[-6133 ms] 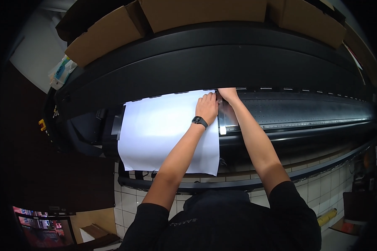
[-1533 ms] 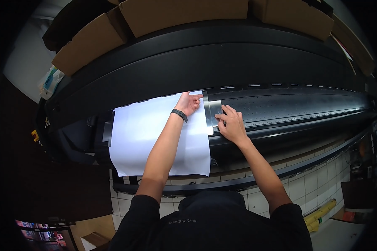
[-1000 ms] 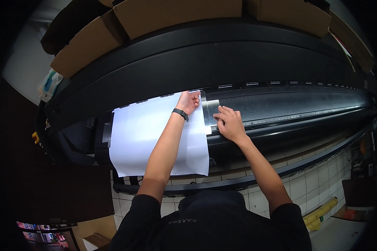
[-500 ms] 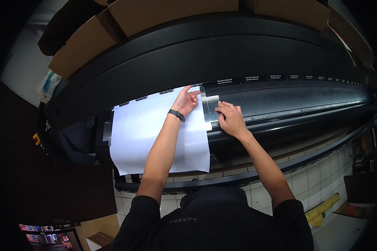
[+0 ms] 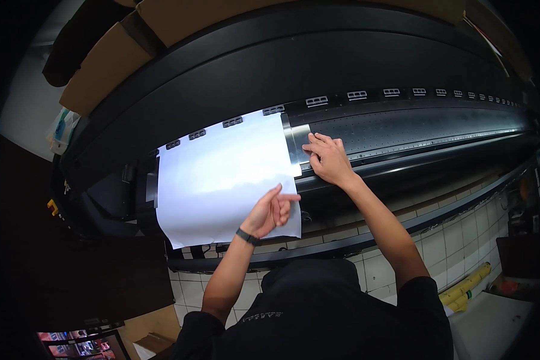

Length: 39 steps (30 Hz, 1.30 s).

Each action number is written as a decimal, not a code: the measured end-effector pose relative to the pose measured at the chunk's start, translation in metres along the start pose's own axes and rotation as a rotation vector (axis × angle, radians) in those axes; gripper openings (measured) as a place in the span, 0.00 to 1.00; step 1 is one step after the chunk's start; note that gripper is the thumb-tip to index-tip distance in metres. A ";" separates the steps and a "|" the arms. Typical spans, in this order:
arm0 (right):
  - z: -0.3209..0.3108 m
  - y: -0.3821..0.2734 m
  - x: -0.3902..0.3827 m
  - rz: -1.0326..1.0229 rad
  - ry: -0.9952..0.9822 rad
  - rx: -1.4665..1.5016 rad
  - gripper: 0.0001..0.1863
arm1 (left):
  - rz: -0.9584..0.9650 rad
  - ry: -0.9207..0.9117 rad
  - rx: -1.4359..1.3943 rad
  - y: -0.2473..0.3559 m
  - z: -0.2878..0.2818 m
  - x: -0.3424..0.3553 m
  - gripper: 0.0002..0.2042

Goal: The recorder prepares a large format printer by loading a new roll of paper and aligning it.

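Observation:
A white sheet (image 5: 216, 180) lies over the bed of a large black wide-format printer (image 5: 402, 141), its lower part draping down over the front. Along its right edge runs a thin silver metal plate (image 5: 296, 157). My right hand (image 5: 330, 161) is closed at that plate's right side, fingers bent and fingertips on the metal; the contact is partly hidden under the fingers. Above the sheet's lower right part is my left hand (image 5: 272, 211), empty, index finger pointing right and thumb raised, the other fingers curled. A dark band (image 5: 248, 237) circles the left wrist.
Black pinch rollers (image 5: 357, 95) line the back of the bed. Cardboard boxes (image 5: 111, 63) sit on top of the printer. Below the front bar (image 5: 336, 247) shows a white tiled floor (image 5: 456, 255), with yellow rolls (image 5: 467, 288) at right. A lit screen (image 5: 81, 345) stands lower left.
My left hand has come back from the rollers toward me, down to the sheet's lower right. The right hand stays at the metal plate. The rollers now look raised.

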State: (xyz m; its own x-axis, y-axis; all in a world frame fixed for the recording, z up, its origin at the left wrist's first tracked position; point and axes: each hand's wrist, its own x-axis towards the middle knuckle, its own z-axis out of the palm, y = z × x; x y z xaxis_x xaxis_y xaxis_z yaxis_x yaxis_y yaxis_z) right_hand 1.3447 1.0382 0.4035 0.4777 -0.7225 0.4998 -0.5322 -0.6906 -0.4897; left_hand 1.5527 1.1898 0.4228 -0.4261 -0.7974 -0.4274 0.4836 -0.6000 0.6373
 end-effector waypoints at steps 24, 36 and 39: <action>-0.009 -0.038 -0.025 0.043 0.322 0.192 0.14 | 0.068 0.253 0.102 -0.077 -0.050 -0.066 0.22; 0.061 -0.124 -0.173 0.934 -0.068 0.950 0.14 | 0.772 0.835 -0.374 -0.100 -0.213 -0.194 0.21; 0.063 -0.121 -0.159 0.906 -0.128 0.924 0.14 | 0.815 0.871 -0.201 -0.100 -0.232 -0.199 0.16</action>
State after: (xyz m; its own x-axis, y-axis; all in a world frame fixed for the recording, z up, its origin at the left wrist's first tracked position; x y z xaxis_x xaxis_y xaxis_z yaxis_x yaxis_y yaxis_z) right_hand 1.3773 1.2344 0.3377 0.2938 -0.9034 -0.3124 -0.0475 0.3126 -0.9487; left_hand 1.7667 1.3934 0.2957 0.6795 -0.6762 -0.2846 0.5137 0.1615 0.8426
